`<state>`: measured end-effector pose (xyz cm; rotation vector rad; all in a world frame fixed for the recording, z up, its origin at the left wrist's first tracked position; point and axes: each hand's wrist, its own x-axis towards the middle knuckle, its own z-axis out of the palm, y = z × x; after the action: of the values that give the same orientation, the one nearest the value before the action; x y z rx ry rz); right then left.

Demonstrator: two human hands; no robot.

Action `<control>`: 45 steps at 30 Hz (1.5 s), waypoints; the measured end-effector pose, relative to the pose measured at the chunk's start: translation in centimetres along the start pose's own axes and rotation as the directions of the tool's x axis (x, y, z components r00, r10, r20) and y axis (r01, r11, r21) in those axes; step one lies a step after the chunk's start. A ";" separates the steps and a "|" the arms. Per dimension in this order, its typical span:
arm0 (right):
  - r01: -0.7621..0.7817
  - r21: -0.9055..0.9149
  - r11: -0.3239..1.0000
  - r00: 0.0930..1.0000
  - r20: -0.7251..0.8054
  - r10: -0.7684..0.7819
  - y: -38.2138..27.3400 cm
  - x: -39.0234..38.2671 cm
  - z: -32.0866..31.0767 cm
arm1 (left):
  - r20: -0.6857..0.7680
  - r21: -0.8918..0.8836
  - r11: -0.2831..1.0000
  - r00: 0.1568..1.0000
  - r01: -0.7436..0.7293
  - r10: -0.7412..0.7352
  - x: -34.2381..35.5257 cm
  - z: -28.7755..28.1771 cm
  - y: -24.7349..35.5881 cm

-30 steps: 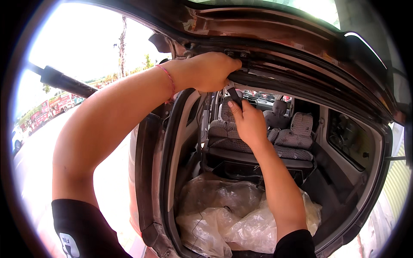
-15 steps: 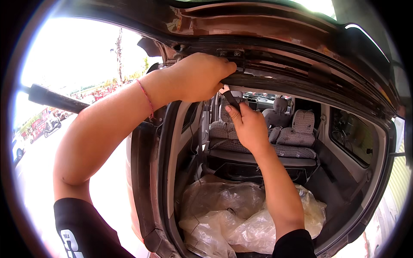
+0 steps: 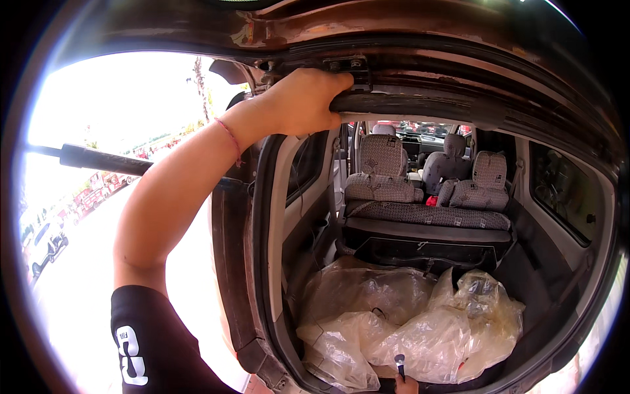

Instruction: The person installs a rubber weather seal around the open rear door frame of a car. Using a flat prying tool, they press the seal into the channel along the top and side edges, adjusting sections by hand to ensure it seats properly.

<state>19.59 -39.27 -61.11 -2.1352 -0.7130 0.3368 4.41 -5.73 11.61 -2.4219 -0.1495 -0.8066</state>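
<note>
My left hand is raised to the top of the vehicle's rear opening, its fingers wrapped round the black rubber seal along the upper edge. The fingertips behind the seal are hidden. Above the hand, a dark metal bracket sits near the hinge side of the raised brown tailgate. At the lower edge of the view, only part of my right hand shows. It is closed on a short black-handled tool with a pale, brush-like tip, pointing up in front of the cargo area.
Crumpled clear plastic sheeting covers the cargo floor. Behind it stand patterned grey seats. A black gas strut crosses to the left of my arm, and parked vehicles stand outside. The door frame borders the opening's left side.
My right hand has dropped from beside the left hand at the seal to the bottom of the view, still holding the tool. My left hand stays at the seal. The view has shifted slightly.
</note>
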 end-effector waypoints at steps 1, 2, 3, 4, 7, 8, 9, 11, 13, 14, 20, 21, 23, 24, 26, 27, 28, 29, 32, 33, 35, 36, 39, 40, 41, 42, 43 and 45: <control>0.114 -0.183 0.977 0.992 0.079 -0.101 1.4 -2.1 0.8 | -0.005 -0.023 0.998 0.999 0.053 -0.054 -0.2 -0.1 0.5; 0.008 -0.134 0.991 0.987 0.161 0.014 2.5 -4.3 1.1 | -0.007 -0.047 0.993 0.994 0.109 -0.109 -0.5 -0.2 1.0; -0.098 -0.088 0.991 0.963 0.243 0.116 3.1 -5.9 1.5 | -0.012 -0.063 0.985 0.987 0.161 -0.162 -0.7 -0.5 1.5; -0.043 -0.125 0.991 0.964 0.255 0.074 3.4 -7.0 1.8 | -0.059 0.010 0.991 0.989 0.136 -0.135 -1.0 -0.6 1.9; -0.064 -0.112 0.992 0.943 0.317 0.097 2.6 -7.0 2.9 | -0.038 0.090 0.991 0.995 0.099 -0.096 -1.2 -1.0 2.4; -0.203 -0.046 0.978 0.913 0.351 0.206 2.0 -6.0 3.3 | -0.089 0.077 0.994 0.994 0.074 -0.068 -1.2 -1.0 2.2; -0.369 0.015 0.929 0.855 0.396 0.333 1.3 -4.8 3.6 | -0.052 0.040 0.993 0.993 0.111 -0.109 -1.3 -0.9 1.8; -0.087 -0.015 0.996 0.949 0.303 0.087 -0.6 -1.8 3.8 | 0.018 -0.008 0.983 0.983 0.181 -0.181 -1.4 -0.5 0.5; -0.222 0.229 0.948 0.918 0.376 0.124 -2.8 0.4 3.5 | 0.033 -0.102 0.959 0.964 0.266 -0.264 -2.9 0.4 -0.7; -0.279 0.251 0.927 0.902 0.401 0.163 -3.8 1.2 3.0 | -0.071 0.007 0.975 0.973 0.220 -0.219 -3.6 1.1 -1.1; -0.190 0.274 0.943 0.926 0.368 0.079 -4.2 0.7 0.5 | -0.058 0.140 0.962 0.972 0.233 -0.227 -5.8 -0.1 1.6; -0.225 0.268 0.937 0.918 0.380 0.112 -3.2 0.0 0.5 | -0.003 0.160 0.964 0.976 0.214 -0.216 -6.2 -0.9 2.7; -0.351 0.226 0.909 0.878 0.416 0.235 -0.7 -1.6 0.7 | 0.086 0.186 0.958 0.967 0.220 -0.238 -6.9 -1.7 4.7; -0.219 0.162 0.962 0.923 0.354 0.151 0.6 -2.4 0.8 | 0.113 0.202 0.947 0.955 0.248 -0.274 -7.1 -1.9 5.3; -0.067 -0.012 0.998 0.961 0.268 0.068 2.8 -3.5 1.1 | 0.019 0.209 0.938 0.958 0.277 -0.287 -7.3 -1.8 5.5; -0.177 0.013 0.984 0.936 0.313 0.164 3.5 -3.8 1.1 | -0.091 0.193 0.942 0.961 0.275 -0.261 -7.4 -1.6 5.1; -0.292 0.026 0.956 0.893 0.364 0.263 4.2 -3.9 0.9 | -0.201 0.171 0.945 0.948 0.280 -0.245 -7.8 -1.1 4.4; -0.442 -0.010 0.897 0.816 0.411 0.407 4.6 -4.2 0.6 | -0.248 0.113 0.939 0.924 0.325 -0.290 -8.1 -0.8 3.5; -0.277 0.014 0.961 0.891 0.377 0.252 4.9 -3.0 0.3 | -0.175 -0.066 0.905 0.888 0.421 -0.426 -9.9 1.2 1.2; -0.182 0.019 0.983 0.930 0.329 0.166 5.1 -2.5 0.0 | -0.154 -0.079 0.887 0.874 0.454 -0.461 -10.5 2.1 0.7; -0.013 -0.099 0.995 0.973 0.227 0.036 5.2 -1.2 0.4 | -0.110 -0.088 0.866 0.859 0.493 -0.500 -11.2 3.0 -0.2; -0.109 -0.035 0.993 0.958 0.262 0.114 5.3 -0.5 0.7 | -0.082 -0.089 0.862 0.859 0.499 -0.505 -11.4 3.1 -0.2; -0.276 0.073 0.958 0.917 0.320 0.240 6.0 0.6 1.5 | -0.045 -0.056 0.852 0.851 0.520 -0.522 -11.9 2.1 1.5; -0.326 0.085 0.941 0.909 0.302 0.288 6.4 0.5 1.7 | -0.027 -0.053 0.842 0.842 0.537 -0.539 -12.2 1.4 2.6; -0.279 0.085 0.956 0.926 0.288 0.245 6.7 0.2 1.8 | -0.017 -0.043 0.822 0.822 0.568 -0.569 -12.6 0.7 3.9; -0.251 0.079 0.965 0.944 0.242 0.225 7.1 -0.2 2.0 | -0.012 0.026 0.883 0.883 0.468 -0.468 -13.7 0.1 5.7; -0.283 0.077 0.956 0.934 0.247 0.257 7.4 -0.8 2.0 | -0.030 -0.030 0.932 0.932 0.361 -0.361 -14.3 0.0 7.3; -0.399 0.143 0.906 0.881 0.333 0.336 8.1 -2.0 1.8 | -0.154 -0.051 0.952 0.940 0.301 -0.305 -14.9 0.3 8.7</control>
<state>20.19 -43.25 -68.66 -2.0296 -0.4044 0.9221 -5.06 -11.69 -1.49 -2.3778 -0.4615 -1.1427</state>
